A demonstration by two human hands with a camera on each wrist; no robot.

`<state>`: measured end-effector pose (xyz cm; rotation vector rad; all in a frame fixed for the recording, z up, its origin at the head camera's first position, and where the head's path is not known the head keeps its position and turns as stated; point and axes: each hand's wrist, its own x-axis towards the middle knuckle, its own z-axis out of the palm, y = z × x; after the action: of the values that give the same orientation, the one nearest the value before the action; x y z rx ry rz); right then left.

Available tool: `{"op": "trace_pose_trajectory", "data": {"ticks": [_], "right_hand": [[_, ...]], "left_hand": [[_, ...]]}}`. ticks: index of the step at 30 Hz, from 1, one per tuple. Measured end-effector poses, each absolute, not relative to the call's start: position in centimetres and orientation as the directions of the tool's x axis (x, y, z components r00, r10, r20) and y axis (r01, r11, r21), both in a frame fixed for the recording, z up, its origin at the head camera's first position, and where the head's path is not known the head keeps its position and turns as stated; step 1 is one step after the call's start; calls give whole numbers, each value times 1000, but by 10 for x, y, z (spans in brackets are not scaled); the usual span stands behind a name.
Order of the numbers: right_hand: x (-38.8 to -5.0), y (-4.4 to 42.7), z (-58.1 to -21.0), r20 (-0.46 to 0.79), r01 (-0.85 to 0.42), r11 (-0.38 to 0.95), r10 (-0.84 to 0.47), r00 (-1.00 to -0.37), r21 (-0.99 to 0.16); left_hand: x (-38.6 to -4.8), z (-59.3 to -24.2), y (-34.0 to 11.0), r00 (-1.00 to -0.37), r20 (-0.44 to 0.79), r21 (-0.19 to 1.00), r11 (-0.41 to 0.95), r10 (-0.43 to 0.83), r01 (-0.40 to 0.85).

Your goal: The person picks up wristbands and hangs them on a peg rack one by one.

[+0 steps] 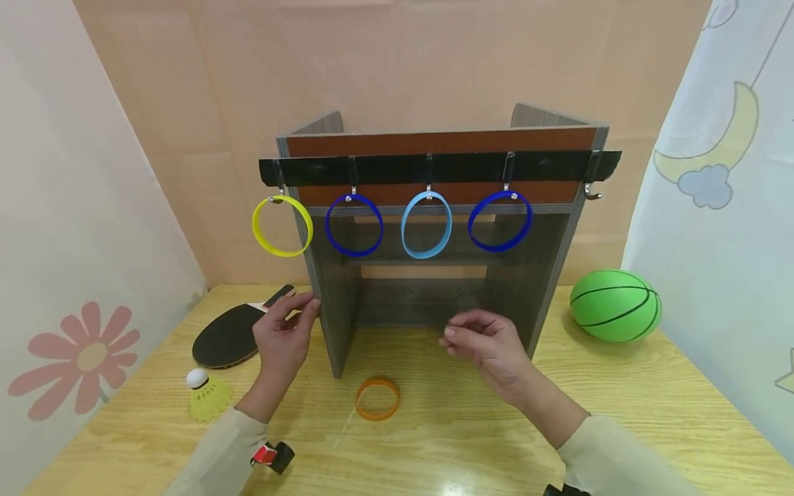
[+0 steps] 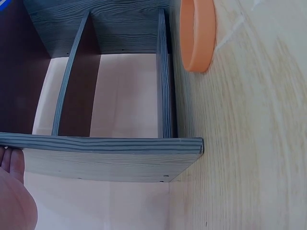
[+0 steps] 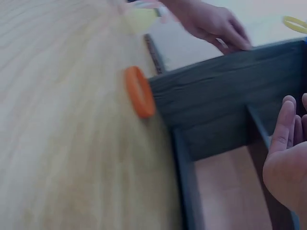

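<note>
My left hand touches the left side panel of a grey wooden shelf with its fingertips, at the front edge; the left wrist view shows only part of the hand. Before the shelf's opening my right hand hovers, fingers loosely bent, holding nothing. An orange wristband rests on the table in front of the shelf. Above, on a black strip with hooks, hang a yellow wristband, a dark blue wristband, a light blue wristband and another dark blue wristband.
A bare hook is at the strip's right end. Left of the shelf lie a black table tennis paddle and a yellow shuttlecock. A green ball sits to the right. Printed cloth walls surround the wooden table.
</note>
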<state>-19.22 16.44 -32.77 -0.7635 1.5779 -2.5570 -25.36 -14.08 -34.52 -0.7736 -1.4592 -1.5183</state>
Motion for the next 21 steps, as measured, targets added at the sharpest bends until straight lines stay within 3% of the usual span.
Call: {"op": "trace_pose_trajectory", "data": {"ticks": [8,13,21], "right_hand": [[-196,138,-351,153,-95,-199,-303,-941,-975],[-200,122,-364,-5,6,-2,-336,-942,-1000],[-204,104,-382,-16,-23,114,-329,-944,-993]], "left_hand": [[-241,-333,-135,-431,888,446,68,-163,893],[-233,-326,-133,-431,888,448,91,-161,889],[-234,-326,-133,-433,888,448,81,-153,890]]}}
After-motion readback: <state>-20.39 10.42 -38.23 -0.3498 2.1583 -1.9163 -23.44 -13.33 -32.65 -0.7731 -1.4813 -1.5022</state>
